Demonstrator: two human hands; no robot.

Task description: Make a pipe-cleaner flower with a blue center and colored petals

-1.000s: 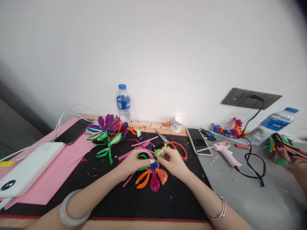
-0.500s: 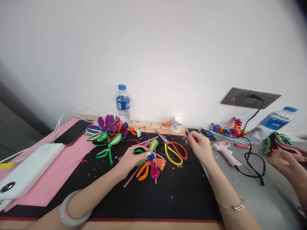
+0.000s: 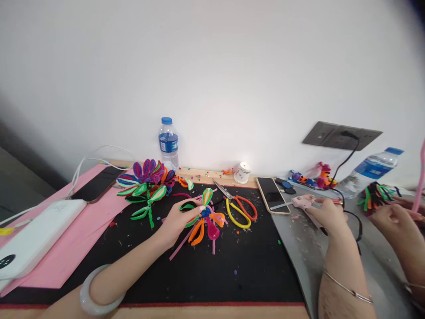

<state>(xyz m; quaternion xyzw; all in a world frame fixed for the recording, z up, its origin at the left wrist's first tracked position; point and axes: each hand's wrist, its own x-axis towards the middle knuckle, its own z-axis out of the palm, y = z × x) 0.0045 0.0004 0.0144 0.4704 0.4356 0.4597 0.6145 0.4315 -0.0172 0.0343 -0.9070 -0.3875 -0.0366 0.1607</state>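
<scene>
Head view, the only one supplied: the left hand (image 3: 179,219) rests on the black mat (image 3: 186,274), fingers curled about the centre of a multicoloured pipe-cleaner flower (image 3: 206,219), which it holds pinched at the blue core; the flower's orange, pink and green petals fan out to the right of the fingers, and it lies low over the mat near mid-table. The right hand (image 3: 327,215) is well apart from the left, out on the grey surface (image 3: 299,248) beside the mat, its fingers laid over the rear of the pink glue gun (image 3: 303,203); the grasp looks closed about the gun's body, though the hand hides the contact underneath. The gun's nozzle points towards the phone (image 3: 272,195), which lies face up just beside it. A black cord (image 3: 348,164) runs from behind the hand up to the wall socket (image 3: 341,136). Scissors with yellow and orange handles (image 3: 241,208) lie on the mat between flower and phone. Finished pipe-cleaner flowers (image 3: 148,184) lie at the mat's far left, near a water bottle (image 3: 168,144). A white power bank (image 3: 33,237) sits on pink paper (image 3: 79,230) at left. At the right edge, another person's hands (image 3: 395,217) hold a dark bundle of pipe cleaners (image 3: 376,197); a second bottle (image 3: 372,170) lies tilted behind them.
</scene>
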